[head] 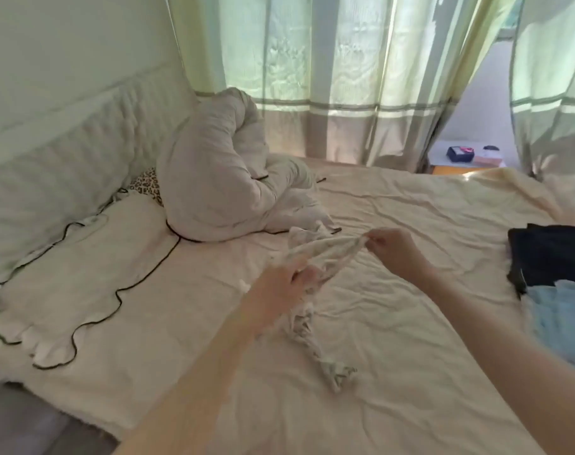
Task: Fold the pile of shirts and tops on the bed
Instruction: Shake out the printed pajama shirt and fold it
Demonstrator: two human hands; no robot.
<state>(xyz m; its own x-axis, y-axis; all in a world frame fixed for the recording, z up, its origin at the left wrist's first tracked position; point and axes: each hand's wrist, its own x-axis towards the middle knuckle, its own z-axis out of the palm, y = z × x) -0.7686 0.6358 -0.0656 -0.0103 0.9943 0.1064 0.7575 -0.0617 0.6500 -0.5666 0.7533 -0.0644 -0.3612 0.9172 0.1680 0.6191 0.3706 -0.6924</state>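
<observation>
A small cream top with a faint print (325,254) is bunched and twisted over the middle of the bed (411,372). My left hand (279,290) pinches one end of it and my right hand (391,247) pinches the other, holding the upper part slightly above the sheet. The rest of the top trails down as a twisted rope, its end lying on the sheet. A dark folded garment (555,254) and a light blue garment (562,320) lie at the right edge of the bed.
A rolled grey duvet (214,182) is heaped at the head of the bed beside a cream pillow with black piping (82,274). A leopard-print item (146,185) peeks out behind. Curtains (345,93) hang beyond the bed; a small table (470,159) holds objects.
</observation>
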